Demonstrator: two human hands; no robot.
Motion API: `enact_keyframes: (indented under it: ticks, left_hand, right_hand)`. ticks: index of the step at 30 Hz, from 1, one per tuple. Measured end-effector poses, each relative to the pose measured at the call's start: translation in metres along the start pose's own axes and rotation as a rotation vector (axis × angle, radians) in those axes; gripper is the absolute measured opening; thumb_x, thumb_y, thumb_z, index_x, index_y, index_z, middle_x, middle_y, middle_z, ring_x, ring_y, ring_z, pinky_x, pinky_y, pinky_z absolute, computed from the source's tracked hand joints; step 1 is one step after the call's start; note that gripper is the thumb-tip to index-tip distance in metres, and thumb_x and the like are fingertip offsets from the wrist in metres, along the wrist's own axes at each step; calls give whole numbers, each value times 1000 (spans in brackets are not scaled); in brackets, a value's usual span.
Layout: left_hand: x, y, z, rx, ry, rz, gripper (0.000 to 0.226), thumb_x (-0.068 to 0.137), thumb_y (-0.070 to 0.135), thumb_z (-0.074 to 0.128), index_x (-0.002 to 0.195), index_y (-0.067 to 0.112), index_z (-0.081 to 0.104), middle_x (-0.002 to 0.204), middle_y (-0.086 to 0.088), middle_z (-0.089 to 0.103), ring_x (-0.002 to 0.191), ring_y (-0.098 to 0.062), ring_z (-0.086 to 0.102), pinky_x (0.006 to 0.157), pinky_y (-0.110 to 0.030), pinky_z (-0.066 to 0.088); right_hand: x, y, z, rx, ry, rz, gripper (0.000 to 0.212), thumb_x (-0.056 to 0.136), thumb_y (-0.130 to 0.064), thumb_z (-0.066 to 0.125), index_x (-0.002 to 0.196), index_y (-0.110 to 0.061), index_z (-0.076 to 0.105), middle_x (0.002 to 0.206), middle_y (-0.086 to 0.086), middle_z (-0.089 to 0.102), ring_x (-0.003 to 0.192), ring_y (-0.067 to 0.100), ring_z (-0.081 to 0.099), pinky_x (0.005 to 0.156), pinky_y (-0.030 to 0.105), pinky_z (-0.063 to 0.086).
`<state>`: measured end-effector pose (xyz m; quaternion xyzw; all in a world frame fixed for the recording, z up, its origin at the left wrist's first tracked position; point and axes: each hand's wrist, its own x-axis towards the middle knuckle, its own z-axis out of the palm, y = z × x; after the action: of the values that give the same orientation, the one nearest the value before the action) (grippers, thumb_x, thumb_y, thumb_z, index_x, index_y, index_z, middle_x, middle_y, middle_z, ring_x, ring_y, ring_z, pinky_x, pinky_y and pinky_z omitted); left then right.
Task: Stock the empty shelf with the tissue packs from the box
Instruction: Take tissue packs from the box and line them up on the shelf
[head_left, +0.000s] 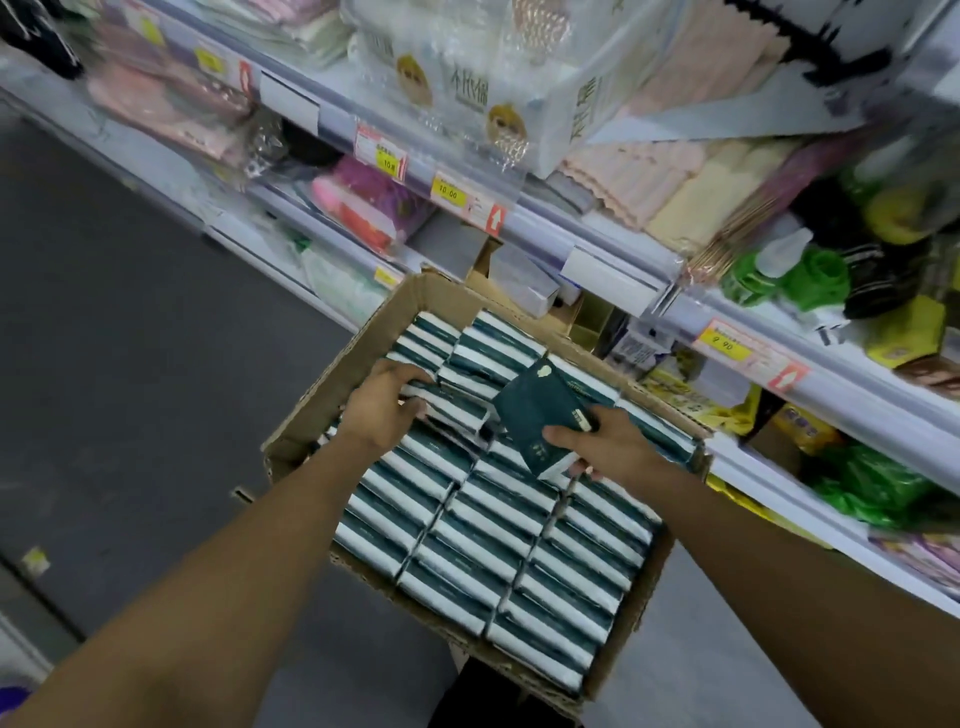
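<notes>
Two hands work inside the box (291, 441), which sits nearest us, packed with rows of green-and-white packs (498, 525) standing on edge. Our right hand (605, 441) pinches one pack (540, 415) clear of the rows, flat face up, thumb on top and fingers beneath. Our left hand (382, 402) curls its fingers over the ends of packs in the far-left row, gripping them. We judge the step is lifting packs out; we should take a whole neighbouring bunch squarely by its ends so none slips, and lift straight up past the cardboard wall. Beyond the box, the shelf (592, 244) edges jut out with price tags (448, 193). Towels (675, 192) and green bottles (800, 270) crowd the upper tiers. Which tier is the empty one we cannot tell; a dim gap behind the box may be it.
</notes>
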<state>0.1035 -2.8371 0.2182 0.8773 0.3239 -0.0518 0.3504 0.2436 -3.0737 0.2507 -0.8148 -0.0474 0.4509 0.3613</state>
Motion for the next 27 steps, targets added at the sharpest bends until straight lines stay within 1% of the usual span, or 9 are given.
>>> enact_keyframes:
  ticks: [3,6,8,12,15,18,20,24,27]
  left_hand:
    - [-23,18,-15,-202,99,-37,20,93,3,59,107,15,66,128,-7,48,97,-15,54,83,-14,41]
    - [-45,39,-29,-462,204,-77,8,95,14,60,91,14,67,117,1,54,100,-16,56,89,-26,48]
    - [-61,52,-38,-550,299,-68,16,91,23,69,85,9,64,105,9,53,99,-9,55,89,-26,45]
    - [-90,81,-56,-704,419,-26,24,85,10,76,103,17,62,120,1,55,99,8,54,91,-20,48]
    - [-100,108,-79,-894,308,6,62,84,-5,72,131,31,54,118,9,56,94,9,61,74,-13,54]
    - [-102,136,-102,-956,156,10,60,82,-7,72,126,33,60,108,-11,70,97,-26,71,89,-48,57]
    - [-102,158,-112,-968,98,7,49,82,-6,71,113,31,69,110,-14,71,101,-33,69,95,-54,53]
    - [-108,214,-124,-1056,-44,77,37,84,-1,70,108,28,71,110,-14,72,96,-32,71,85,-55,57]
    - [-115,253,-134,-1016,-36,172,36,83,13,77,115,22,64,101,-8,72,86,-23,70,62,-34,58]
  right_hand:
    - [-16,-11,-11,-33,40,-79,25,81,-24,79,91,-15,59,76,-1,59,59,9,54,47,16,40]
    - [-36,-26,-21,-20,95,-147,42,78,-26,82,105,-18,50,98,1,55,79,14,52,63,25,42]
    - [-48,-36,-29,74,134,-190,46,76,-22,84,107,-18,50,103,2,58,86,18,56,72,32,49]
    - [-78,-60,-49,364,166,-299,39,75,-2,80,99,-17,54,101,5,67,84,18,66,71,31,55]
    - [-108,-83,-71,457,131,-404,29,78,0,76,98,-15,62,96,5,70,76,17,67,59,22,53]
    - [-140,-107,-97,299,37,-492,22,80,-8,77,99,-14,69,87,-1,73,71,10,68,53,16,48]
    - [-158,-121,-112,130,-26,-498,25,79,-15,79,103,-14,72,91,-3,74,80,10,69,61,18,50]
    - [-183,-146,-131,-78,33,-554,40,73,-15,84,110,-14,69,103,-1,69,91,15,66,81,25,53]
    - [-199,-157,-144,-42,138,-602,49,69,-12,87,111,-14,63,103,5,64,87,19,64,78,28,54]
